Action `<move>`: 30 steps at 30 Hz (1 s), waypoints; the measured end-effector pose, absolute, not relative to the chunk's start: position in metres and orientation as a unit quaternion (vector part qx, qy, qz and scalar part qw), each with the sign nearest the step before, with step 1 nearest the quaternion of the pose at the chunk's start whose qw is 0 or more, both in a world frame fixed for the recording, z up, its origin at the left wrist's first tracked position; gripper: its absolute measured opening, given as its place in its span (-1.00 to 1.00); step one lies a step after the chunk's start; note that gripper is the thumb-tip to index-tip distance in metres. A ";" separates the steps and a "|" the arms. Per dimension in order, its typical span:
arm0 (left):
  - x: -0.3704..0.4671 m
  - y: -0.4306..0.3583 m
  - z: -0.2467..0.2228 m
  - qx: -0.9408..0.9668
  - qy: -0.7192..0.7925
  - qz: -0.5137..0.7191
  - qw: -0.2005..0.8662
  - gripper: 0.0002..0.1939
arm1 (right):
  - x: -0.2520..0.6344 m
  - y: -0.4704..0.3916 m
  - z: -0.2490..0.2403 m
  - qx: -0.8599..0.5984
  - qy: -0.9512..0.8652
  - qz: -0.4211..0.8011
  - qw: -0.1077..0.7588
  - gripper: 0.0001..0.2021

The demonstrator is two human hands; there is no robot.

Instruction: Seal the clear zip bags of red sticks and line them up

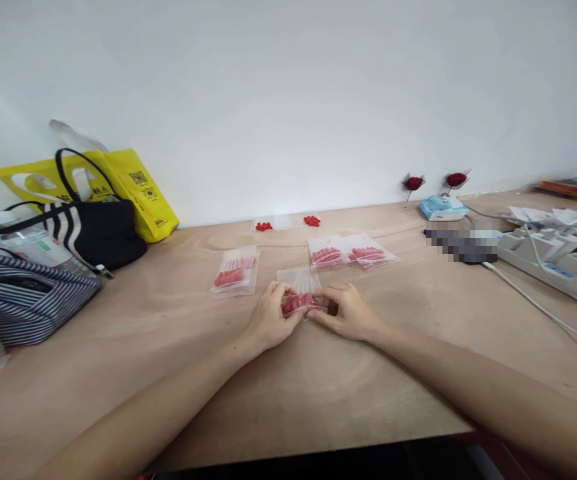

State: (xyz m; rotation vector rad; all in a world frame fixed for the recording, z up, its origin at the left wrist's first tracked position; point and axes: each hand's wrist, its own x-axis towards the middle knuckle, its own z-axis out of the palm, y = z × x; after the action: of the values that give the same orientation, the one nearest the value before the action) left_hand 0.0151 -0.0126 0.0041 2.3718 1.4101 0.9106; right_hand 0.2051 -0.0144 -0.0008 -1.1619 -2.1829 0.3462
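Observation:
Between my two hands lies a clear plastic bag [298, 280] with several red capsule-like pieces [301, 302] inside, near the middle of the table. My left hand [273, 312] grips its left side, thumb and fingers closed on the edge. On the other side, my right hand [346, 310] pinches the right edge. Just left of them is a small stack of filled clear bags [233, 277]. Two more overlapping stacks of filled bags, a left one [327, 255] and a right one [371, 253], lie beyond my right hand.
Near the wall are two small groups of red pieces, left [264, 227] and right [312, 221], on clear plastic. A yellow bag [153, 200], black bag [108, 230] and striped pouch [33, 300] stand left. Tissues [443, 208] and a power strip [543, 267] with cables are right.

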 end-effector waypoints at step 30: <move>-0.037 0.001 0.008 0.923 0.264 0.280 -0.024 -0.81 | 0.224 0.021 -0.002 -0.236 -0.893 -0.238 0.300 -0.84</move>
State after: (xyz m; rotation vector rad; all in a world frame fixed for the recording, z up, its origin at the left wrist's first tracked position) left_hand -0.0369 0.0008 0.0081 2.9452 0.8415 0.8920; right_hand 0.2239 0.0208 -0.0021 -0.6267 -2.3709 -0.6319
